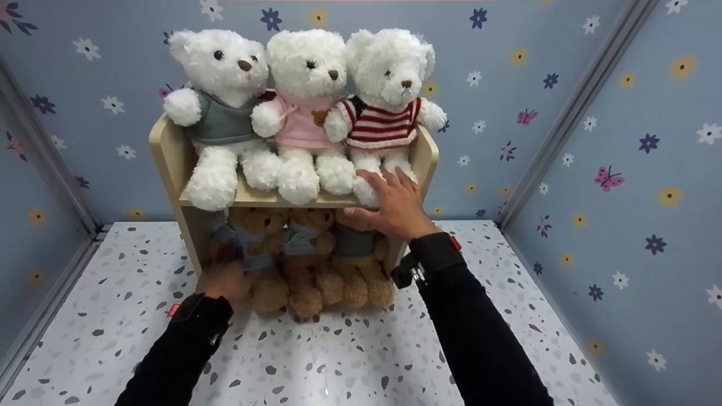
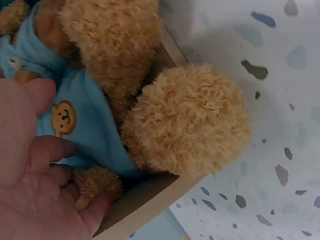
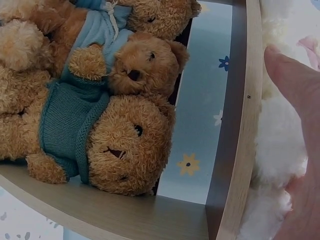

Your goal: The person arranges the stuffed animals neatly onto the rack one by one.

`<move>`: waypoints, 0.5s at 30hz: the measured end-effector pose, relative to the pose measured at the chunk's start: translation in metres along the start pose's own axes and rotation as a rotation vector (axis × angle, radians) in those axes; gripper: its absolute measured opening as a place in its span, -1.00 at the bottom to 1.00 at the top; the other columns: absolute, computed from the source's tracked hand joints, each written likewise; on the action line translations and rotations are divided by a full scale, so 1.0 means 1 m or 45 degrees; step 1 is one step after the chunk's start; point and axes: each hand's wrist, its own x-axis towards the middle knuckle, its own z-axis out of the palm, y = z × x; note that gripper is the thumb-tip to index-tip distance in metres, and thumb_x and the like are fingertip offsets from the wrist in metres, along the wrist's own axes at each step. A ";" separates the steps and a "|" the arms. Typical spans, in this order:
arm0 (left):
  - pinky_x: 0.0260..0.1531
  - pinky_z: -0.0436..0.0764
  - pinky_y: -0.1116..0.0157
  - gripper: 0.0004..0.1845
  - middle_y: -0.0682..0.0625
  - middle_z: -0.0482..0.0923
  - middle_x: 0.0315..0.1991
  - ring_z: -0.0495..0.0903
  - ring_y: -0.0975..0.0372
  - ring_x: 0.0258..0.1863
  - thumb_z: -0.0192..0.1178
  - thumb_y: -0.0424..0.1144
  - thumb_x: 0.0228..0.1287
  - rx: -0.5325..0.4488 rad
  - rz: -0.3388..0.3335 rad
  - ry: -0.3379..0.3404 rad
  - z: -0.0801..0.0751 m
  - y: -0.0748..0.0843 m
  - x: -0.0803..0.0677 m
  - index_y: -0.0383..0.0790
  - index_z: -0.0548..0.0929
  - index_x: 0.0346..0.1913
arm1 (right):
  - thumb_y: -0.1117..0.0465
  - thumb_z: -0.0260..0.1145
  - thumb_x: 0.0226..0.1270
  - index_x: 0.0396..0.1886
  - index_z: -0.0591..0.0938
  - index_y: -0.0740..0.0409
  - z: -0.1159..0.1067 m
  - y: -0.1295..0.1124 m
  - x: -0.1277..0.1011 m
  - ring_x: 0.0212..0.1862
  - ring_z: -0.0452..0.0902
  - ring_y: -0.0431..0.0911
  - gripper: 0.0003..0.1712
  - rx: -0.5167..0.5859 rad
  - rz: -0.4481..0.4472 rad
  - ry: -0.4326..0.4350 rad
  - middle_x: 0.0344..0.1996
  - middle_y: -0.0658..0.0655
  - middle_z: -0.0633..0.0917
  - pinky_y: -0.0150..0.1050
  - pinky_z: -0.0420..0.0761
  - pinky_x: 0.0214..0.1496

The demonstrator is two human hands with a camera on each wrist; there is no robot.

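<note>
My left hand [image 1: 225, 282], blurred in the head view, is at the left end of the lower shelf. In the left wrist view its spread fingers lie against a brown teddy bear in a light-blue shirt [image 2: 92, 122], near the bear's paw [image 2: 97, 186]. Above, my right hand [image 1: 397, 206] rests over the legs of a white teddy bear in a red-striped sweater [image 1: 383, 127], thumb along the upper shelf's front edge [image 1: 254, 202]. Beside that bear sit white bears in a pink top [image 1: 302, 124] and a grey-green top [image 1: 225, 121].
A small wooden shelf unit [image 1: 165, 149] stands on the speckled table [image 1: 316, 366]. Below, a middle brown bear in pale blue [image 1: 300, 241] and another in a dark green knit [image 3: 70, 130] sit side by side. Flower-patterned panels [image 1: 615, 141] rise behind and at both sides.
</note>
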 end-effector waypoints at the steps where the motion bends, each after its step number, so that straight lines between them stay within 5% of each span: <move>1: -0.36 0.55 0.01 -0.61 -0.28 0.58 -0.28 0.57 -0.08 -0.37 0.09 -0.08 0.37 -0.030 0.043 0.023 -0.002 0.001 -0.002 -0.44 0.62 -0.23 | -0.37 0.18 0.21 0.47 0.15 -0.27 0.000 0.001 0.000 0.49 -0.21 0.19 -0.13 0.007 0.000 0.000 0.46 0.23 0.13 0.18 -0.12 0.44; 3: -0.14 0.54 -0.07 -0.52 -0.40 0.46 0.07 0.54 -0.21 -0.10 0.09 -0.10 0.39 -0.086 0.130 0.073 -0.004 0.004 -0.008 -0.50 0.50 0.09 | -0.36 0.19 0.21 0.47 0.14 -0.26 -0.001 0.005 -0.001 0.49 -0.23 0.19 -0.12 0.027 -0.008 0.011 0.46 0.24 0.11 0.17 -0.15 0.44; 6: 0.19 0.28 -0.18 -0.24 -0.39 -0.02 0.43 0.20 -0.28 0.29 0.04 0.00 0.41 -0.161 0.206 0.127 -0.008 0.012 -0.022 -0.38 0.05 0.46 | -0.33 0.21 0.21 0.49 0.11 -0.25 -0.001 0.012 -0.009 0.50 -0.29 0.16 -0.09 0.069 -0.018 0.049 0.47 0.24 0.07 0.16 -0.22 0.46; 15: 0.16 0.15 -0.29 -0.09 -0.19 -0.12 0.50 0.02 -0.21 0.40 0.07 0.24 0.28 -0.272 0.080 0.359 -0.030 0.006 -0.084 0.01 -0.11 0.52 | -0.25 0.23 0.26 0.50 0.11 -0.19 0.029 0.025 -0.076 0.51 -0.24 0.11 -0.12 0.077 -0.213 0.452 0.49 0.12 0.08 0.11 -0.24 0.48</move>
